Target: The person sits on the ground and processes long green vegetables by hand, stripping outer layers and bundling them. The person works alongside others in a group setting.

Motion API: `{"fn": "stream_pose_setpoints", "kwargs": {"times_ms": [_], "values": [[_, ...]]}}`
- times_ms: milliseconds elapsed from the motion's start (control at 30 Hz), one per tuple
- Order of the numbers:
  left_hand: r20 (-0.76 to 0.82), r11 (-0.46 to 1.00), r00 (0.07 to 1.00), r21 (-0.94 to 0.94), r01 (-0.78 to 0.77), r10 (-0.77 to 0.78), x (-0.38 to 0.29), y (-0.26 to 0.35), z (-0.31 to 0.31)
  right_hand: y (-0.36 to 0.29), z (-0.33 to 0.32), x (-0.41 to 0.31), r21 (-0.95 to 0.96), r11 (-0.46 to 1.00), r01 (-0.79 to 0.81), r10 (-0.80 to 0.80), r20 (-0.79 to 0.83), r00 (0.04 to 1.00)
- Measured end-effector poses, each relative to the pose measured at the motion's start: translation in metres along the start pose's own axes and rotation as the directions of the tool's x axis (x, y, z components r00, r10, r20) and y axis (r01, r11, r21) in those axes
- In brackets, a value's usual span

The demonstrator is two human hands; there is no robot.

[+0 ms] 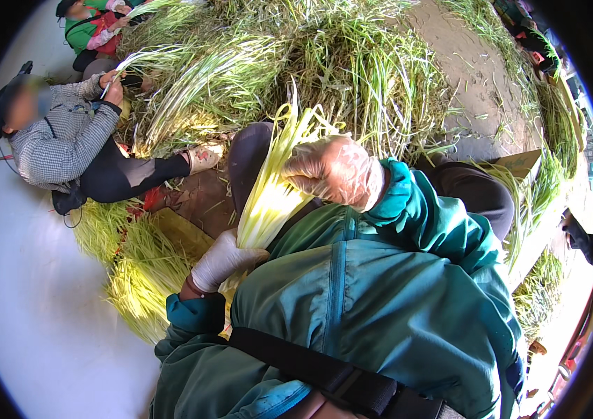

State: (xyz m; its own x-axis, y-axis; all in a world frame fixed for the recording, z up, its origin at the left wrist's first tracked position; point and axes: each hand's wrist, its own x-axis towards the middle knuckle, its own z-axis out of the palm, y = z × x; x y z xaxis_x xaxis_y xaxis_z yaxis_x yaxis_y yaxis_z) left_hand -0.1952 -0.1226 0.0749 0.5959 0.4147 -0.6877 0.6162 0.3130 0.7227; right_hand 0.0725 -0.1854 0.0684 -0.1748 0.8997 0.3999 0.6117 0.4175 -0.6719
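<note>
A long bundle of pale yellow blanched chives (pixel 270 214) slants up across my lap, its white ends low and its leaf tips pointing away from me. My left hand (pixel 228 262), in a whitish thin glove, grips the bundle around its lower end. In a clear, wrinkled plastic glove, my right hand (pixel 333 170) is curled against the upper right side of the bundle. Bent leaf tips show just above that fist; what lies inside its fingers is hidden. My knees (pixel 246 157) in dark trousers stand on either side of the bundle.
A heap of green leaves and dry straw (pixel 349 89) rises before me. More yellow chives (pixel 139 288) lie at my left. A seated co-worker (pixel 65 136) holds stalks there, with another person (pixel 92 31) beyond. At right are a cardboard box (pixel 519 162) and green stalks (pixel 527 209).
</note>
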Motion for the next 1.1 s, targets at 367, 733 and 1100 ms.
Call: {"fn": "stream_pose_setpoints", "kwargs": {"times_ms": [367, 733, 1100], "values": [[0.02, 0.97, 0.993, -0.22, -0.106, 0.113, -0.004, -0.008, 0.006, 0.049, 0.06, -0.031, 0.401, 0.898, -0.18, 0.14, 0.129, 0.982], [-0.093, 0.977, 0.995, -0.211, -0.043, 0.023, -0.001, -0.011, 0.022, 0.063, 0.004, -0.031, 0.131, 0.896, -0.424, 0.443, -0.233, 0.865], [-0.1, 0.982, 0.995, -0.185, -0.035, 0.017, -0.001, -0.014, 0.019, 0.035, -0.03, -0.005, -0.016, 0.963, -0.267, 0.267, 0.001, 0.964]]}}
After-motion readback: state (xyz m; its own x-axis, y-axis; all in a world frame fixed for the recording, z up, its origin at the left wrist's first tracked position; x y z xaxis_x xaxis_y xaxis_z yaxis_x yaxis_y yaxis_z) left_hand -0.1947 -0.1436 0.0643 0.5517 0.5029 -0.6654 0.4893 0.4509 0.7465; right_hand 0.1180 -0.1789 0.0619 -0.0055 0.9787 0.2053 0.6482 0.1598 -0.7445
